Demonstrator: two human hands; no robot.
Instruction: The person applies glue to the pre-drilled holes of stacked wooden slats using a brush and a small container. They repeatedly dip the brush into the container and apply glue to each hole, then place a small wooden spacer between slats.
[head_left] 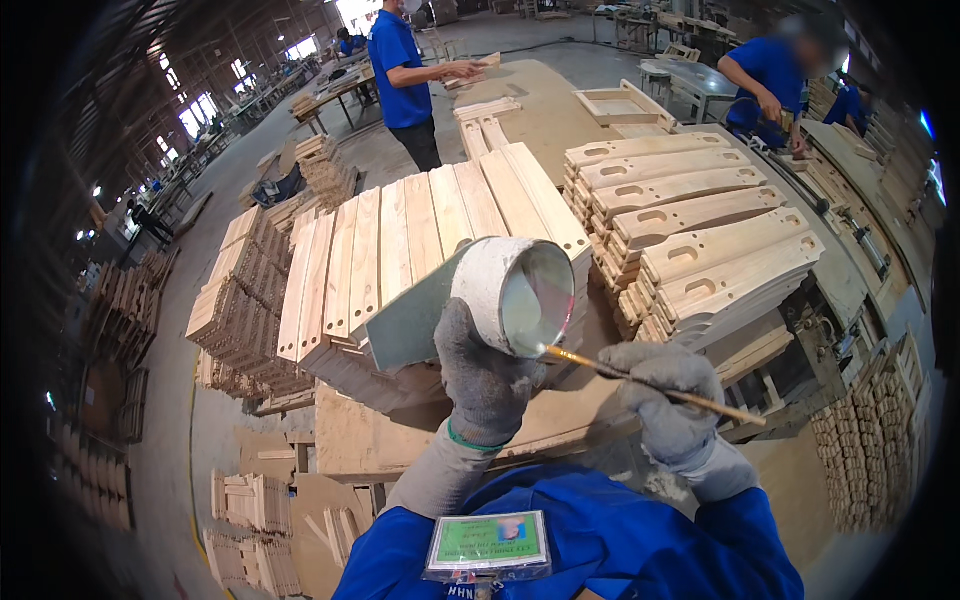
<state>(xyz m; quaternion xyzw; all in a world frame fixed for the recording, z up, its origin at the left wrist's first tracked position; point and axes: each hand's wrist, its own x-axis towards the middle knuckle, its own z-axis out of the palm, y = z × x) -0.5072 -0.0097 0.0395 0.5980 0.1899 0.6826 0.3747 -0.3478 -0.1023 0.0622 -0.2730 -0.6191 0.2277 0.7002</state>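
My left hand [482,375], in a grey work glove, is wrapped round a white tub [478,292] tilted with its mouth to the right. Pale, milky matter coats the inside of the tub. In my gloved right hand [675,400] is a thin paintbrush [582,362] with a wooden handle; its tip end reaches the tub's lower rim. A flat grey-green panel [412,318] shows behind the tub, over the boards; whether my left hand also holds it, I cannot tell. Just beyond lies a row of stacked light wooden boards [395,235] with small holes near their ends.
Stacks of slotted wooden pieces [700,230] stand to the right on the worktable [400,445]. More piled parts [245,310] are at the left. One person in blue [400,75] stands across the table, another [775,80] works at the far right.
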